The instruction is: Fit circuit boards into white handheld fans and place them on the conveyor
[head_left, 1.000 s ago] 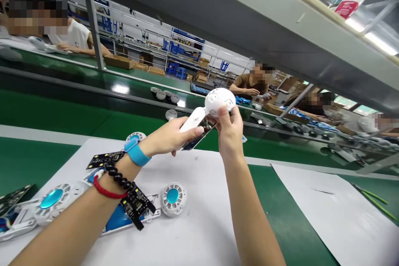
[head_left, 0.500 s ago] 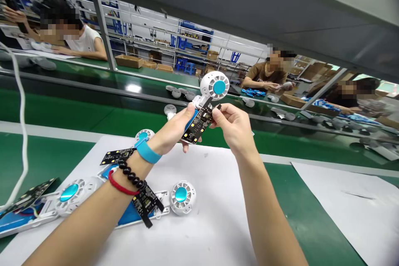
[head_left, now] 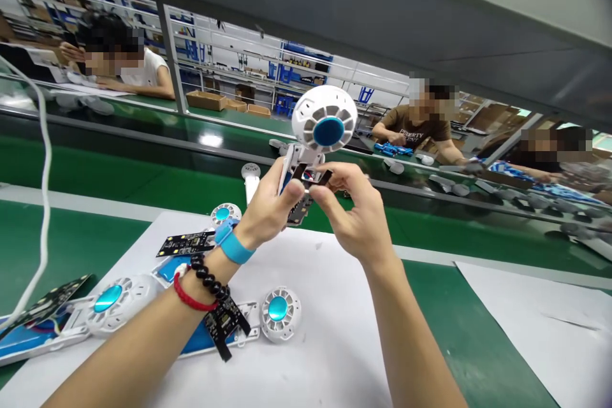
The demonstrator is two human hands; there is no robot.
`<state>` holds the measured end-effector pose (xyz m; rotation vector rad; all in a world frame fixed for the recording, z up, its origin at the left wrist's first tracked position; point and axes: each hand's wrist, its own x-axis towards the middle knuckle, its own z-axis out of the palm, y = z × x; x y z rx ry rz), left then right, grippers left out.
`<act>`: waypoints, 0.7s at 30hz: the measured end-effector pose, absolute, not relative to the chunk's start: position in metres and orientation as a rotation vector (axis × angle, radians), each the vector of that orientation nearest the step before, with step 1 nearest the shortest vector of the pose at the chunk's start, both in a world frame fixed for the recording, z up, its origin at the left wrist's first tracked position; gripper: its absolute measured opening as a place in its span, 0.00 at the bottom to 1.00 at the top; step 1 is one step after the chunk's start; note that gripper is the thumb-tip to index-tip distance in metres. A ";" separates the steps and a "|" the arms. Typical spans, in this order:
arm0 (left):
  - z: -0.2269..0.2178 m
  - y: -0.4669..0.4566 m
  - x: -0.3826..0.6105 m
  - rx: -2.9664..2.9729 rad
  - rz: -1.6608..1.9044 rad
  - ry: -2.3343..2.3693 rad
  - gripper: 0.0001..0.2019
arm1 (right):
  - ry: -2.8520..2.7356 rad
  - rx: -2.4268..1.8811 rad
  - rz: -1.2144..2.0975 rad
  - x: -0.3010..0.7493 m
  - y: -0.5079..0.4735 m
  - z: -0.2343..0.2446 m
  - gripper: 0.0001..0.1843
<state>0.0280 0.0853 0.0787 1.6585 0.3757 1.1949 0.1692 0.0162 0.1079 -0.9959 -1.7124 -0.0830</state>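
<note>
My left hand [head_left: 266, 211], with a blue band on the wrist, is closed around the open white housing of a small fan. The round fan head [head_left: 325, 118] with a blue centre tilts up above my fingers. A black circuit board [head_left: 300, 213] with two prongs lies against that housing, and my left thumb presses on it. My right hand [head_left: 356, 210] pinches the board near one prong; its other fingers are curled. Below my left forearm, another open fan [head_left: 281, 313] rests on white paper with a circuit board [head_left: 224, 330] on its blue inner part.
More open fans [head_left: 112, 306] and a loose circuit board [head_left: 184, 243] lie at the left, beside a white cable [head_left: 45, 191]. Across the dark conveyor [head_left: 229, 146], several people sit at work among grey-white parts. A grey shelf [head_left: 335, 6] overhangs the bench.
The held fan has turned so its head faces me more and looks larger. The board has tilted, its prongs now toward me, and both thumbs have come closer together on it.
</note>
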 end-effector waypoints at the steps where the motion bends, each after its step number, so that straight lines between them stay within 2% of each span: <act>1: 0.079 0.085 0.026 1.693 1.254 0.350 0.39 | -1.745 -0.941 -0.147 0.170 0.016 0.107 0.08; 3: 0.079 0.085 0.022 1.756 1.313 0.287 0.39 | -1.814 -0.863 -0.257 0.171 0.015 0.104 0.12; 10: 0.074 0.092 0.014 1.832 1.290 0.222 0.40 | -1.975 -0.854 -0.373 0.171 0.009 0.108 0.09; 16: 0.077 0.091 0.012 1.823 1.018 0.110 0.38 | -1.995 -0.871 -0.082 0.172 0.002 0.107 0.17; 21: 0.075 0.096 0.015 1.854 1.024 0.000 0.41 | -2.099 -0.954 0.034 0.174 -0.001 0.110 0.16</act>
